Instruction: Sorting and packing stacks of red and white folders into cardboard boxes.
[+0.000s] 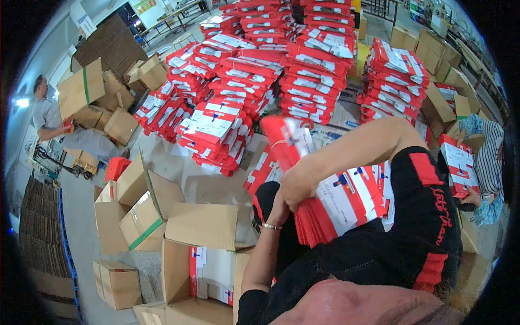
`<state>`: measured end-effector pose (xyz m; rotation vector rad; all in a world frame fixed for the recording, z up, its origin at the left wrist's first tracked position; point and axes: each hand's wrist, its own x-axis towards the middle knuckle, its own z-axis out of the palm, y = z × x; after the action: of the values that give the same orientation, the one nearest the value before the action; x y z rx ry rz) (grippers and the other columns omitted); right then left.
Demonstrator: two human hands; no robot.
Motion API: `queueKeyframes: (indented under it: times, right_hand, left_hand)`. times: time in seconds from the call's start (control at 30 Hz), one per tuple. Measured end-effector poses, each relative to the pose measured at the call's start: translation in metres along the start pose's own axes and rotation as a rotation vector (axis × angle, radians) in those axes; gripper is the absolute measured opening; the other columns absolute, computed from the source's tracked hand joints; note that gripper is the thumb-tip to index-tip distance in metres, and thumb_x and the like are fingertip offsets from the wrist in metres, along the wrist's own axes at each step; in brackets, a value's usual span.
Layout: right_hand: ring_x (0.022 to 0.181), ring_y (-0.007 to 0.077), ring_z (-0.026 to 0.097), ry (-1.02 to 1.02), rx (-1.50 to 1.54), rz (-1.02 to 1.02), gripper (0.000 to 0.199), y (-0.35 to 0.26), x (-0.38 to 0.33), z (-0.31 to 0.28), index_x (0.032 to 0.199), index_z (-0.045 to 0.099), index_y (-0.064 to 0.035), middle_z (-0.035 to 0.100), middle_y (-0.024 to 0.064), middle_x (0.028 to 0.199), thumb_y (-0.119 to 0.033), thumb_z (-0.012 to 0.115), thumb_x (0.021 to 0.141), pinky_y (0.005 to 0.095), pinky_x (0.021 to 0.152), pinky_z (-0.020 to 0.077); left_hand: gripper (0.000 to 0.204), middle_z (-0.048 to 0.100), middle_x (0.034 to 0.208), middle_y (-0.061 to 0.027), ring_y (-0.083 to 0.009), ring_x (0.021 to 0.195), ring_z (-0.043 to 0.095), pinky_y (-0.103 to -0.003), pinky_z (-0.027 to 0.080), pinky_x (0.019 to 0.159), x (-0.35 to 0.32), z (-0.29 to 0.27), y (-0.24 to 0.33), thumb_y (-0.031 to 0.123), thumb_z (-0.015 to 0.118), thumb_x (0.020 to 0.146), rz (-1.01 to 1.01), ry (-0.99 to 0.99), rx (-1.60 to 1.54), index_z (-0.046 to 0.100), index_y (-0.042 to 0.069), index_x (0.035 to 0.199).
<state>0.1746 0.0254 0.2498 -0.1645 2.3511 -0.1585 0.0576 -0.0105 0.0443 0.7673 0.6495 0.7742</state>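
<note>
A thick bundle of flat red-and-white packages [338,208] leans across my lap, its upper end blurred and rising beyond my hands. My right hand [299,187] is closed over the bundle's left edge near its middle, and that forearm crosses above the packages. My left hand [279,208], with a bracelet at the wrist, comes up from below and meets the right hand at the same edge. Its fingers are closed and partly hidden behind the right hand. A thin band or string seems to run round the bundle's upper part. More red-and-white packages [261,172] lie just beyond my hands.
Tall stacks of red-and-white packages [314,76] stand ahead. An open carton [203,222] with packages inside is at my lower left, beside other cartons [143,216]. A person [49,116] stands far left; another person [490,157] at right holds a package bundle.
</note>
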Motion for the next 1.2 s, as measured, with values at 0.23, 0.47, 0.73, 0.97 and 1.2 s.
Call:
queueKeyframes:
  times: [0.23,0.47,0.73,0.97,1.2]
  right_hand:
    - [0.113,0.0271,0.054,0.936,0.364,0.194,0.038,0.005,-0.003,0.059,0.108,0.063,-0.01,0.063,0.0086,0.113,-0.025,0.074,0.075,0.044,0.099,0.037]
    - [0.125,0.0303,0.048,1.585,1.011,1.665,0.072,-0.06,-0.083,0.271,0.136,0.042,0.0034,0.048,0.0199,0.137,-0.048,0.06,0.089,0.037,0.103,0.0386]
    - [0.109,0.0174,0.056,1.818,1.83,1.451,0.056,-0.091,-0.034,0.291,0.129,0.052,0.0011,0.061,0.0146,0.118,-0.04,0.06,0.092,0.0338,0.092,0.0454]
    - [0.099,0.0085,0.055,2.325,1.244,0.688,0.044,-0.055,-0.083,0.189,0.129,0.053,-0.0029,0.062,0.0014,0.11,-0.026,0.062,0.093,0.027,0.088,0.0445]
    - [0.091,0.008,0.054,2.065,1.422,0.481,0.037,-0.048,-0.054,0.211,0.118,0.058,-0.0043,0.06,-0.003,0.1,-0.028,0.065,0.091,0.0268,0.081,0.0449]
  left_hand:
    - [0.058,0.049,0.139,-0.0056,-0.0229,0.123,0.051,-0.038,0.041,0.104,-0.013,0.038,0.033,0.045,0.051,0.096,-0.033,0.207,-0.207,0.04,0.011,0.141]
    - [0.077,0.039,0.143,-0.0146,-0.0242,0.127,0.045,-0.038,0.039,0.105,0.009,0.023,0.028,0.024,0.064,0.09,0.112,0.029,0.173,0.017,0.005,0.148]
    - [0.092,0.036,0.145,-0.0169,-0.0244,0.127,0.043,-0.037,0.036,0.106,-0.003,0.039,0.056,0.02,0.07,0.085,0.349,0.191,0.457,0.008,0.005,0.151]
    - [0.063,0.061,0.112,-0.0087,-0.0228,0.098,0.058,-0.039,0.048,0.087,-0.076,0.019,0.106,0.007,0.077,0.066,0.664,0.451,0.531,0.054,0.001,0.124]
    - [0.049,0.061,0.115,-0.0124,-0.0249,0.099,0.06,-0.04,0.049,0.087,-0.124,-0.017,0.116,0.009,0.069,0.078,0.667,-0.044,1.072,0.052,0.0,0.123]
